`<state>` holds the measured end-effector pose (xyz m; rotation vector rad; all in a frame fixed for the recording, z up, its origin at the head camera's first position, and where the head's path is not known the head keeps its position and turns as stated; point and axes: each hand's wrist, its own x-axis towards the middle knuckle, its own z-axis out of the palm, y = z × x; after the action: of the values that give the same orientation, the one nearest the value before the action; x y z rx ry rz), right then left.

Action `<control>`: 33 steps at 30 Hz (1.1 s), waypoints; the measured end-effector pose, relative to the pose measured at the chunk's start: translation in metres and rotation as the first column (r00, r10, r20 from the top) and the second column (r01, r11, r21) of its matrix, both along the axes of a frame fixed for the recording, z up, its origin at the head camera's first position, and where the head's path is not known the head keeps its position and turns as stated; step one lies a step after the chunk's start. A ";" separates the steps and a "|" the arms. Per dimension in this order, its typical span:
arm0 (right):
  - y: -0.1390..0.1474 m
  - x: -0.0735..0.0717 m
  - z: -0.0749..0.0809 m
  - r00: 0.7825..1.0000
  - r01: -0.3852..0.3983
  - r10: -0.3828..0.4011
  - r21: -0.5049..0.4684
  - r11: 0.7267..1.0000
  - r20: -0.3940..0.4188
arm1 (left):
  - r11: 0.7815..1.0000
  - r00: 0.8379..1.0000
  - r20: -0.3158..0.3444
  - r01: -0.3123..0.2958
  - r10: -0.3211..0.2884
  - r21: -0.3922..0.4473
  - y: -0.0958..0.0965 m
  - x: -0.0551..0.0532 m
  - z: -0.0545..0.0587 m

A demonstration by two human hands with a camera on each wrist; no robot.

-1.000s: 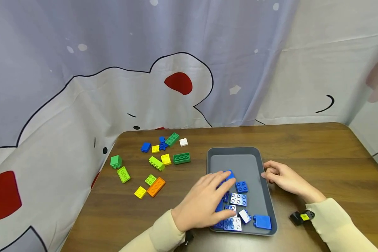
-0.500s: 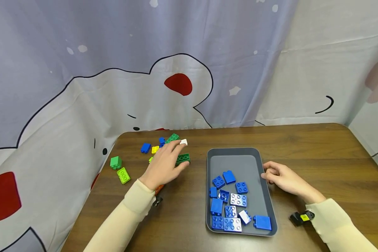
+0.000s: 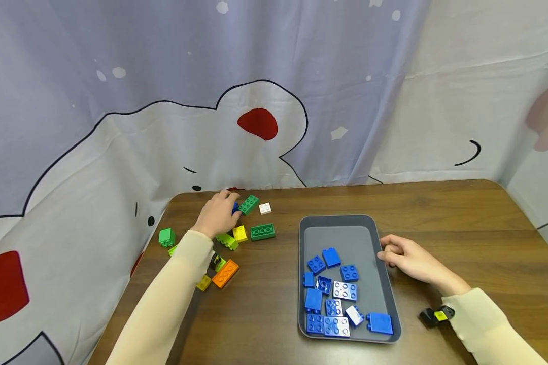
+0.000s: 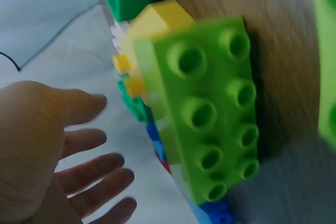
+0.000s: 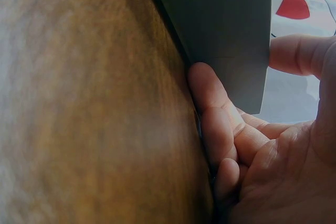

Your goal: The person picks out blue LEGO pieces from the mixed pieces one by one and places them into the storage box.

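Note:
My left hand [image 3: 216, 214] is over the loose bricks at the table's back left, its fingers spread beside a blue brick [image 3: 235, 207] that it partly hides. The left wrist view has the same hand's fingers apart from a lime-green brick [image 4: 207, 114], which is nearer the camera. On the other side, my right hand [image 3: 406, 257] holds the right edge of a grey tray [image 3: 340, 235]. In the right wrist view its thumb touches the rim while curled fingers [image 5: 210, 90] lie against the outer wall. Several blue bricks [image 3: 313, 300] lie in the tray's near and left parts.
Around the left hand lie a green brick [image 3: 248, 205], a white brick [image 3: 265, 208], a dark green brick [image 3: 262, 231], a yellow brick [image 3: 239, 233] and an orange brick [image 3: 226, 274]. A green block [image 3: 166, 237] sits near the left edge. A patterned curtain [image 3: 338, 101] hangs behind the table.
My left hand has moved from over the tray to the loose bricks, then farther back and left among them. The right hand has stayed at the tray's edge.

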<state>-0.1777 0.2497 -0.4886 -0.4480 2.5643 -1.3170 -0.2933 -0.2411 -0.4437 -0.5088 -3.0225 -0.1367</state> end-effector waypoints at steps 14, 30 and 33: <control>0.000 -0.001 -0.002 1.000 -0.006 0.006 0.000 1.000 -0.003 | 1.000 0.998 0.057 0.004 -0.005 0.025 -0.011 -0.013 -0.015; 0.001 -0.001 -0.003 1.000 0.002 -0.002 -0.004 1.000 0.007 | 0.994 0.996 -0.051 0.076 -0.072 0.073 0.004 0.005 0.009; 0.001 -0.001 -0.004 1.000 0.004 -0.004 -0.009 1.000 0.010 | 0.990 0.991 -0.077 0.117 -0.111 0.082 0.019 0.015 0.016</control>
<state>-0.1789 0.2506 -0.4922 -0.4375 2.5536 -1.3295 -0.2779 -0.2219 -0.4274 -0.6640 -2.9029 -0.2485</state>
